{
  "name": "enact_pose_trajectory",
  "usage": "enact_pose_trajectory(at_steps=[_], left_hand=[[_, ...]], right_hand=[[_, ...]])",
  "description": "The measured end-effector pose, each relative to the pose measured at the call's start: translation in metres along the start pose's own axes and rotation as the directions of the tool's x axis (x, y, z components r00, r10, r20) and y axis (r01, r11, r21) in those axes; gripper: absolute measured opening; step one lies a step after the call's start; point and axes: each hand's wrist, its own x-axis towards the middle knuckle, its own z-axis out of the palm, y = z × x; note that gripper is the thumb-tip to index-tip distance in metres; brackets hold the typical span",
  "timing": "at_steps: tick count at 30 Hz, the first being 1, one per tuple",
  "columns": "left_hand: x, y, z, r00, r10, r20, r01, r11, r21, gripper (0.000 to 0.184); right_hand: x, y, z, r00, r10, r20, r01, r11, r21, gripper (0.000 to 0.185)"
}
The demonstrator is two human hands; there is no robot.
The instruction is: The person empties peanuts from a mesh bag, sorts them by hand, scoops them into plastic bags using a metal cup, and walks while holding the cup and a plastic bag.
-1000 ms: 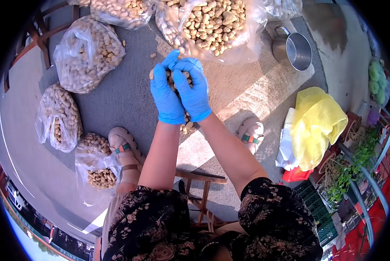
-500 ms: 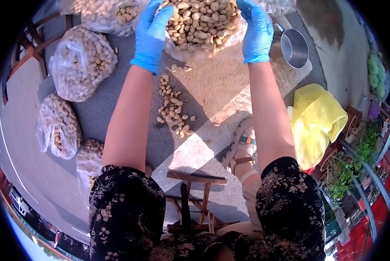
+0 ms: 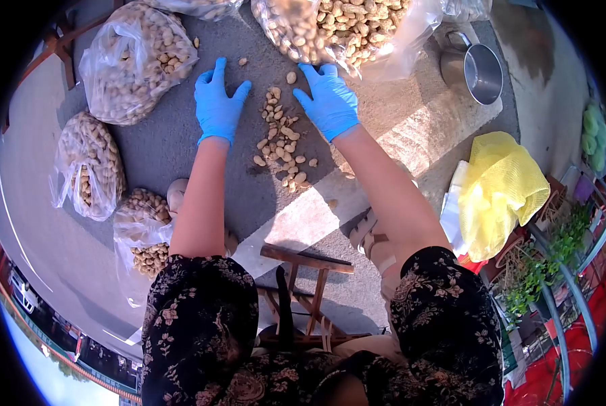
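Blue-gloved left hand (image 3: pixel 219 111), right hand (image 3: pixel 332 103), both spread wide, pointing forward, flanking loose peanuts (image 3: pixel 289 133)

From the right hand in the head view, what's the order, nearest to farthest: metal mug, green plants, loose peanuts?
1. Loose peanuts, left of the right hand.
2. Metal mug, to its right.
3. Green plants, far lower right.

The head-worn camera looks forward and steeply down from close above black floral fabric sleeves (image 3: pixel 201 308). Its round view runs from grey pavement (image 3: pixel 39 196) at left to green leafy plants (image 3: pixel 538 269) at right, cropping the far, open clear plastic bag of tan peanuts (image 3: pixel 412 49).
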Motion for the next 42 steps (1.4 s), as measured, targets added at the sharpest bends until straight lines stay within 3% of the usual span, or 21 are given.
enact_pose_trajectory(at_steps=[1,2,4,6,7,8,13,14,15,18,21,22,25,26,27,30,34,39,42], left_hand=[[0.005,0.005,0.0,1.0,-0.012,0.007,0.011,0.997,0.075,0.052],[0.011,0.006,0.001,1.0,0.01,0.005,-0.01,0.998,0.068,0.048],[0.024,0.007,0.007,0.999,0.054,-0.003,-0.054,0.997,0.053,0.04],[0.035,0.006,0.013,0.984,0.092,0.151,-0.08,0.993,-0.081,0.033],[0.037,0.007,0.012,0.967,0.118,0.227,-0.085,0.985,-0.148,0.03],[0.033,0.009,0.012,0.946,0.25,0.207,-0.232,0.967,-0.106,0.022],[-0.011,0.006,-0.004,0.848,0.185,0.497,-0.084,0.972,-0.219,0.018],[-0.023,0.003,-0.008,0.828,0.205,0.521,-0.081,0.965,-0.251,0.016],[-0.037,0.0,-0.013,0.806,0.223,0.548,-0.075,0.957,-0.28,0.015],[-0.067,-0.003,-0.024,0.71,0.322,0.626,-0.156,0.939,-0.306,0.014],[-0.094,-0.008,-0.028,0.669,0.532,0.518,-0.37,0.844,-0.389,0.016],[-0.101,-0.011,-0.031,0.586,0.491,0.645,-0.308,0.871,-0.384,0.03],[-0.111,-0.013,-0.049,0.636,0.61,0.473,-0.537,0.79,-0.296,0.056],[-0.117,-0.024,-0.046,0.616,0.598,0.513,-0.571,0.788,-0.233,0.088],[-0.12,-0.034,-0.043,0.615,0.596,0.516,-0.582,0.785,-0.212,0.094],[-0.136,-0.048,-0.029,0.623,0.581,0.524,-0.592,0.788,-0.17,0.108],[-0.16,-0.036,-0.003,0.669,0.559,0.49,-0.549,0.816,-0.182,0.112],[-0.153,-0.044,0.012,0.722,0.587,0.366,-0.549,0.808,-0.214,0.109],[-0.125,-0.034,0.006,0.798,0.512,0.317,-0.494,0.858,-0.143,0.103]], right_hand=[[0.006,-0.006,0.0,0.998,0.035,-0.061,-0.035,0.999,-0.006,0.041],[0.011,-0.016,-0.006,0.992,0.123,-0.022,-0.123,0.992,-0.017,0.041],[0.015,-0.021,0.005,0.994,0.085,-0.064,-0.079,0.993,0.084,0.039],[0.017,-0.024,0.02,0.986,-0.007,-0.167,0.03,0.99,0.137,0.031],[0.017,-0.024,0.019,0.99,-0.062,-0.131,0.079,0.988,0.134,0.028],[0.017,-0.025,0.018,0.989,-0.114,-0.091,0.126,0.983,0.136,0.026],[0.005,-0.018,0.024,0.917,-0.395,0.049,0.388,0.914,0.114,0.021],[0.003,-0.018,0.02,0.899,-0.372,0.23,0.348,0.927,0.139,0.017],[-0.005,-0.017,0.022,0.873,-0.398,0.281,0.363,0.916,0.169,0.016],[-0.027,-0.017,0.021,0.785,-0.472,0.402,0.422,0.881,0.213,0.015],[-0.061,-0.025,0.015,0.704,-0.479,0.525,0.49,0.862,0.129,0.016],[-0.074,-0.024,0.012,0.71,-0.491,0.505,0.491,0.859,0.145,0.024],[-0.109,-0.011,0.001,0.756,-0.523,0.394,0.511,0.847,0.144,0.054],[-0.118,-0.005,-0.003,0.785,-0.531,0.32,0.526,0.843,0.109,0.067],[-0.125,0.002,-0.004,0.807,-0.538,0.244,0.538,0.84,0.073,0.08],[-0.146,0.031,0.027,0.788,-0.509,0.347,0.544,0.839,-0.003,0.103],[-0.15,0.033,0.068,0.786,-0.593,0.176,0.595,0.802,0.046,0.097],[-0.118,0.01,0.082,0.746,-0.665,-0.033,0.663,0.747,-0.059,0.086],[-0.095,0.007,0.083,0.734,-0.656,-0.175,0.649,0.754,-0.099,0.076]])
